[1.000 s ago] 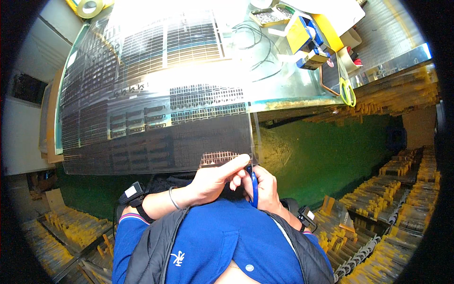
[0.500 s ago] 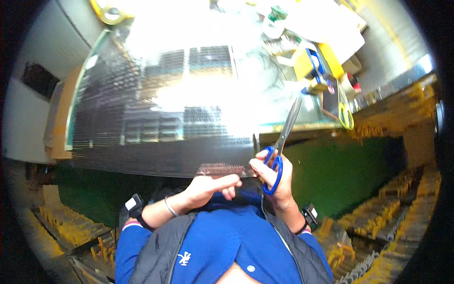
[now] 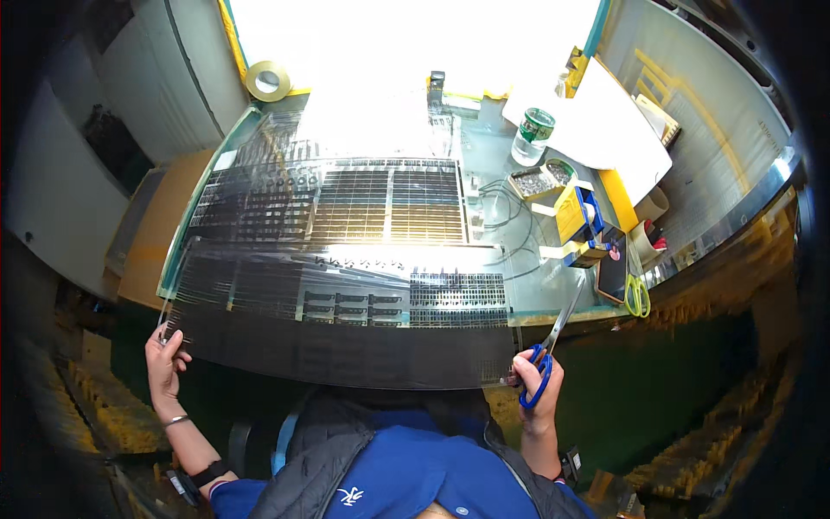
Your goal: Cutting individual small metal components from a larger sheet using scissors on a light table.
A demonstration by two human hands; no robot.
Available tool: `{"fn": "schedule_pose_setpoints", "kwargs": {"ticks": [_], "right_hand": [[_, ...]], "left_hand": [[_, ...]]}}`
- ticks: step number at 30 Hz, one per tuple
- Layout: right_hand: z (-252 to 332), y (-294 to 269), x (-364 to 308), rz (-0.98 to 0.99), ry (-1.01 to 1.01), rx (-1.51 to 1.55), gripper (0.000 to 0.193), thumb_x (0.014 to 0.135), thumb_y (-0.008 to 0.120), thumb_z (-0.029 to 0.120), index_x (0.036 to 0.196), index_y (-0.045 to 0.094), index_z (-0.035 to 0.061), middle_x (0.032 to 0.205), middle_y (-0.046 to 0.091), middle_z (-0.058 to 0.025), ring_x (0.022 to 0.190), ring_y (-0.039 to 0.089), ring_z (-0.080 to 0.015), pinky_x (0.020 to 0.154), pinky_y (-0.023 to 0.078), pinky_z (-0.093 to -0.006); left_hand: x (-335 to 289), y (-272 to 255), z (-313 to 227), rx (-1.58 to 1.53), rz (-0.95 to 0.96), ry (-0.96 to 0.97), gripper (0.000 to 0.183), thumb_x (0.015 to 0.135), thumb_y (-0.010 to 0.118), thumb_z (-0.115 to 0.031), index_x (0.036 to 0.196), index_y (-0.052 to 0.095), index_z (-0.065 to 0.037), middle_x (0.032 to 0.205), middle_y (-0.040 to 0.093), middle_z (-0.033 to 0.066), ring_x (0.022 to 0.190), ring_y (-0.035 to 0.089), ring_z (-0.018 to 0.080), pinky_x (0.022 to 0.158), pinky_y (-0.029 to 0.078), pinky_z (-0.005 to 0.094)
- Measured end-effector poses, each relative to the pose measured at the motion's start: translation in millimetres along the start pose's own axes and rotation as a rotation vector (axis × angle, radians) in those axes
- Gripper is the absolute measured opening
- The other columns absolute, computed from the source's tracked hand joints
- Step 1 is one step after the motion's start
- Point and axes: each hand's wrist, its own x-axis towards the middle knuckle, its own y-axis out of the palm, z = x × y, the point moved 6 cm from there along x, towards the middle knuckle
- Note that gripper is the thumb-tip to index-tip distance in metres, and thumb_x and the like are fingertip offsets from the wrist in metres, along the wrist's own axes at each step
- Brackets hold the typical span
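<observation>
Table: a glass-topped table, very bright along its far edge.
Film sheet: a large dark film sheet with rows of small printed shapes lies over the table's left and middle, its near strip hanging past the front edge.
Left hand: the person's left hand pinches the sheet's near left corner between thumb and finger, the other fingers loosely curled.
Right hand: the right hand is closed around blue-handled scissors, blades pointing away across the table's front edge; its fingertips are at the sheet's near right corner, though whether they pinch it cannot be told.
Right side: a tape dispenser in yellow and blue, with yellow-green scissors by the front right corner.
Far left corner: a tape roll.
</observation>
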Motion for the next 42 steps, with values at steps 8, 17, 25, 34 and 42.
{"fn": "schedule_pose_setpoints", "kwargs": {"ticks": [8, 17, 25, 34, 42], "right_hand": [[-12, -10, -9, -0.087, 0.100, 0.079, 0.012, 0.075, 0.061, 0.010, 0.079, 0.055, 0.0000, 0.065, 0.059, -0.0090, 0.053, 0.055, -0.0142, 0.051, 0.045, -0.0244], [-13, -26, -16, -0.214, 0.077, 0.077, 0.016, 0.076, 0.061, 0.017, 0.083, 0.056, 0.0036, 0.069, 0.059, -0.0069, 0.055, 0.056, -0.0130, 0.052, 0.044, -0.0235], [-20, -23, -19, -0.178, 0.128, 0.064, 0.016, 0.077, 0.061, 0.017, 0.083, 0.056, 0.0039, 0.070, 0.060, -0.0063, 0.056, 0.057, -0.0124, 0.052, 0.044, -0.0229], [-25, -11, -16, -0.101, 0.107, 0.003, 0.016, 0.078, 0.061, 0.014, 0.082, 0.056, -0.0002, 0.071, 0.061, -0.0100, 0.057, 0.058, -0.0141, 0.053, 0.045, -0.0233], [-34, -15, -20, -0.096, 0.135, 0.015, 0.016, 0.078, 0.061, 0.014, 0.081, 0.057, -0.0008, 0.071, 0.061, -0.0104, 0.058, 0.059, -0.0150, 0.054, 0.046, -0.0240]], "left_hand": [[45, 5, -27, -0.148, -0.018, 0.201, 0.034, 0.090, 0.049, -0.024, 0.111, 0.046, 0.003, 0.068, 0.057, 0.0028, 0.041, 0.052, 0.0083, 0.034, 0.039, 0.0156], [131, 59, -54, -0.437, -0.061, 0.142, 0.032, 0.090, 0.050, -0.021, 0.116, 0.046, -0.004, 0.077, 0.055, 0.0000, 0.053, 0.053, 0.0060, 0.044, 0.044, 0.0141], [175, 86, -56, 0.521, -0.404, 0.543, 0.066, 0.075, 0.068, -0.031, 0.127, 0.038, -0.004, 0.111, 0.049, 0.0165, 0.078, 0.059, 0.0178, 0.063, 0.051, 0.0277], [29, 281, -106, 0.982, 0.770, 0.971, 0.064, 0.061, 0.062, -0.011, 0.122, 0.044, -0.004, 0.131, 0.035, 0.0228, 0.123, 0.033, 0.0347, 0.103, 0.027, 0.0376], [42, 305, -98, 1.081, 0.903, 0.861, 0.054, 0.057, 0.054, 0.000, 0.112, 0.051, 0.001, 0.113, 0.050, 0.0250, 0.111, 0.045, 0.0371, 0.095, 0.038, 0.0392]]}}
